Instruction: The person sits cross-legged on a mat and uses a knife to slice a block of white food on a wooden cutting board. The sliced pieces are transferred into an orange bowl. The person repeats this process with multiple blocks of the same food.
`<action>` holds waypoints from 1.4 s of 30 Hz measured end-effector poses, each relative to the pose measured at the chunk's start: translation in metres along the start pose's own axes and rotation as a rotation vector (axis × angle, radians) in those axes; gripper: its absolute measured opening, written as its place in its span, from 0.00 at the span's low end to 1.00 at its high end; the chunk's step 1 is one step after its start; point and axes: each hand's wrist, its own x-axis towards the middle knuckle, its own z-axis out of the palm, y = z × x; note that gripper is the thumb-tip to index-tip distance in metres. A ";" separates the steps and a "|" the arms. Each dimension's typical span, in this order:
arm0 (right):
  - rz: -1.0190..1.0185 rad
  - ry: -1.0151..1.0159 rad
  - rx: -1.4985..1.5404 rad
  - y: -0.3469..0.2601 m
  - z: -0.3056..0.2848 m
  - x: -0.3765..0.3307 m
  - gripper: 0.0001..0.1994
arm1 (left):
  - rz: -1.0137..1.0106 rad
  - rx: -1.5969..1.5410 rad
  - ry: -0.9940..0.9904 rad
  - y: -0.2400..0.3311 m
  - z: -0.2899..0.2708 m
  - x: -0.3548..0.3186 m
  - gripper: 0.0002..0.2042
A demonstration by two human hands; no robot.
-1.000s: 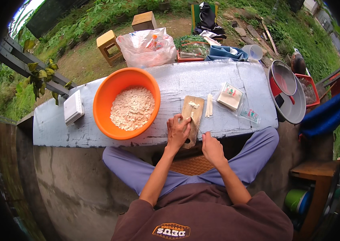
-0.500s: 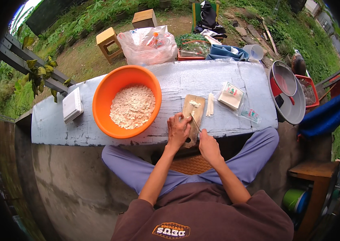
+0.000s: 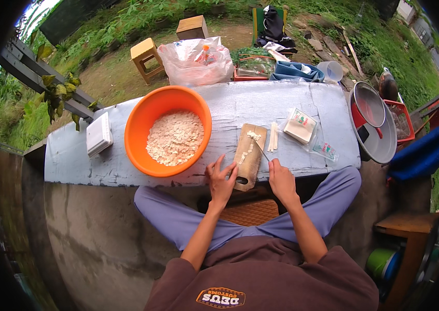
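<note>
A wooden cutting board (image 3: pixel 249 168) lies at the table's near edge. Small pale cut pieces (image 3: pixel 254 136) are heaped at its far end, and others trail down its middle. My right hand (image 3: pixel 282 182) is closed round the handle of a knife (image 3: pixel 263 154), whose blade slants over the board's right side. With fingers apart, my left hand (image 3: pixel 220 181) rests by the board's left edge, fingertips near the wood, holding nothing. Several pale strips (image 3: pixel 273 137) lie just right of the board. Left of it stands an orange basin (image 3: pixel 133 132) partly filled with pale flat bits (image 3: pixel 175 139).
A plastic-wrapped stack of pale square sheets (image 3: pixel 300 126) and a clear wrapper (image 3: pixel 325 150) lie farther right. At the left is a white lidded box (image 3: pixel 99 135). A plastic bag (image 3: pixel 196 65) stands beyond the table; a grey basin (image 3: pixel 385 142) with a sieve (image 3: pixel 368 103) sits at the right.
My left hand has drawn back to the left off the cut pieces, its fingers spreading. My right hand has shifted right with the knife, uncovering the pieces on the board.
</note>
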 end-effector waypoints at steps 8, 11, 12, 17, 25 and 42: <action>-0.011 -0.031 0.071 -0.005 0.013 -0.006 0.17 | 0.035 0.000 -0.055 0.016 0.018 0.044 0.09; -0.012 -0.035 0.095 -0.005 0.013 -0.006 0.17 | 0.059 0.000 -0.093 0.020 0.023 0.055 0.11; -0.010 -0.025 0.099 -0.005 0.011 -0.006 0.17 | 0.065 -0.023 -0.097 0.019 0.024 0.056 0.12; -0.012 0.030 0.114 -0.001 -0.005 -0.014 0.17 | 0.071 -0.053 -0.045 0.009 0.034 0.047 0.19; -0.116 -0.024 0.130 0.022 -0.013 -0.027 0.15 | 0.137 -0.165 -0.075 -0.006 0.030 0.054 0.21; -0.196 0.044 0.069 0.027 -0.017 0.051 0.16 | 0.167 -0.199 -0.059 -0.007 0.030 0.048 0.19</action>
